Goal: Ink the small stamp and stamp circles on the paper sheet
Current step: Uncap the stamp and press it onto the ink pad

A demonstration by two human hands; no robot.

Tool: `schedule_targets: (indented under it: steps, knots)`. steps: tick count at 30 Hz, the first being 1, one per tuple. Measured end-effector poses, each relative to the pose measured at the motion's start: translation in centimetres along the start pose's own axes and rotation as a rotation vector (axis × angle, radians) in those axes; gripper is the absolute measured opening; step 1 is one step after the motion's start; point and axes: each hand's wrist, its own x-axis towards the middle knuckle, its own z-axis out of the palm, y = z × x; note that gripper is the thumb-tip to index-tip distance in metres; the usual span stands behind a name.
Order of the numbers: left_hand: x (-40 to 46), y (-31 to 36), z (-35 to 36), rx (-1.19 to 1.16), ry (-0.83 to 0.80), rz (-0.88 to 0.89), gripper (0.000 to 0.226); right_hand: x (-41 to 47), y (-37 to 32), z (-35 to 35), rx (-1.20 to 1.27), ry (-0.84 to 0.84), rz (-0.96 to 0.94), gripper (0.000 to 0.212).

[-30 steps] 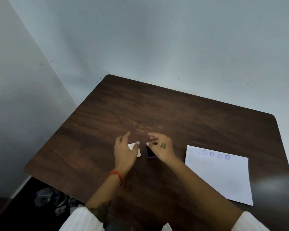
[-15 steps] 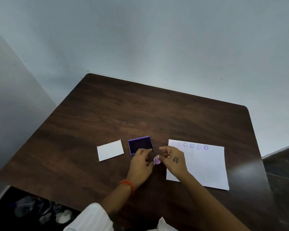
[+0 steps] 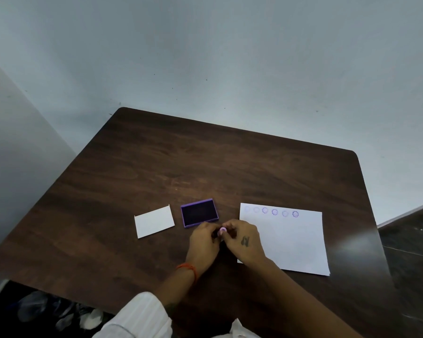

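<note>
A small round lilac stamp [image 3: 223,230] sits between the fingertips of both hands, just in front of the open purple ink pad [image 3: 199,212]. My left hand [image 3: 203,242] and my right hand [image 3: 244,241] meet around it, fingers pinched on it. The white paper sheet [image 3: 296,242] lies to the right, partly under my right hand. Several purple circle prints [image 3: 274,212] run along its far edge, some faint.
A white rectangular lid or card [image 3: 154,222] lies left of the ink pad. All rest on a dark wooden table [image 3: 205,167] set against a pale wall. Crumpled plastic [image 3: 59,313] lies on the floor past the table's near left edge.
My hands left the ink pad and its white lid, which now lie apart and open, and came together in front of the pad on the small stamp. The camera view shifted.
</note>
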Motion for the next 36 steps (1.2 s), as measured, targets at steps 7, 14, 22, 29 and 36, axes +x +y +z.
schedule_targets:
  steps: [7,14,22,29,36]
  knots:
    - [-0.1,0.3,-0.7,-0.096,0.027,0.059,0.027,0.3,0.3,-1.1,0.218,0.012,0.031,0.012]
    - [0.1,0.6,-1.7,-0.195,0.053,0.089,0.029,0.2,0.1,-2.6,0.571,-0.058,0.187,0.018]
    - [0.0,0.7,-2.4,-0.145,0.028,0.109,0.03,-0.6,0.5,-3.2,0.584,-0.131,0.088,0.022]
    - [-0.3,1.3,-2.8,-0.108,0.061,0.161,0.027,-0.5,0.1,-3.0,0.561,-0.09,0.165,0.018]
    - [-0.6,1.2,-3.0,-0.096,0.07,0.16,0.027,-0.4,0.1,-2.7,0.647,-0.104,0.186,0.025]
